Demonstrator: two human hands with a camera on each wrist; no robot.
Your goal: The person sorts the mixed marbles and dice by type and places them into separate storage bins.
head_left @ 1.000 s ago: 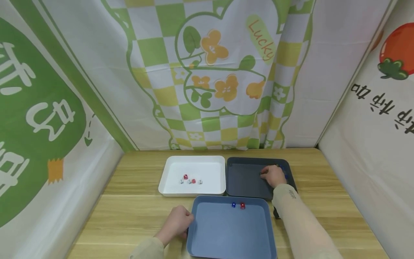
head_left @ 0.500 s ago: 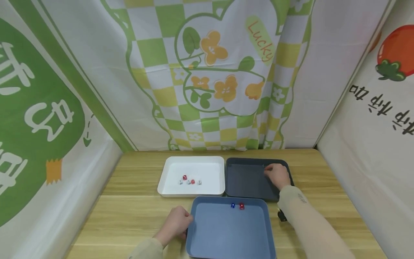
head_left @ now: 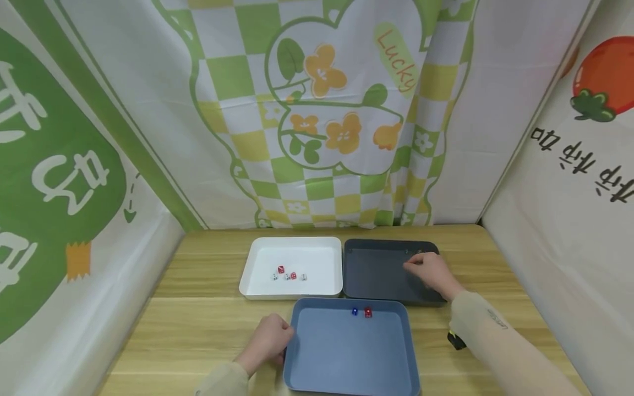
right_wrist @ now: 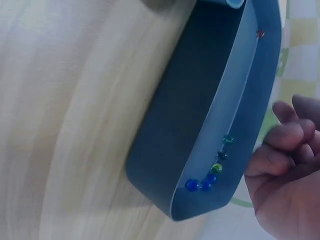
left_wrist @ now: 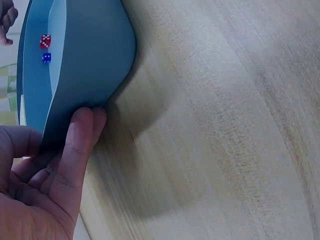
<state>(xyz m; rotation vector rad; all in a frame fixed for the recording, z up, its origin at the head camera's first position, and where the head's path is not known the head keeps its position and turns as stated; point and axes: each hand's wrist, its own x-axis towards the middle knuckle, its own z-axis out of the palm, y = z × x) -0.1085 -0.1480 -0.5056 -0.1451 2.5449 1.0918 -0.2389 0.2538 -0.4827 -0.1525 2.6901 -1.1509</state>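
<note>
My left hand point(head_left: 267, 340) grips the left wall of the blue-grey tray point(head_left: 346, 357), thumb at the rim and fingers against the outside wall. Near that tray's far edge lie a blue die point(head_left: 354, 312) and a red die point(head_left: 368, 312). Above the dark tray point(head_left: 371, 275) is my right hand point(head_left: 433, 270), its fingers loosely curled. Nothing shows between those fingers in the right wrist view. Blue and green glass marbles point(right_wrist: 205, 185) line one end of the dark tray, and a small reddish piece point(right_wrist: 260, 33) sits toward its other end.
A white tray point(head_left: 257, 286) stands left of the dark one, holding red dice point(head_left: 293, 275) and clear dice point(head_left: 304, 277). All three trays sit close together on a wooden table point(head_left: 198, 286). A patterned curtain point(head_left: 317, 198) hangs behind. A small black object point(head_left: 455, 340) shows beside the right sleeve.
My right wrist and forearm have swung to the right, while the fingertips stay over the dark tray. A dark speck at those fingertips no longer shows. The left hand keeps its grip.
</note>
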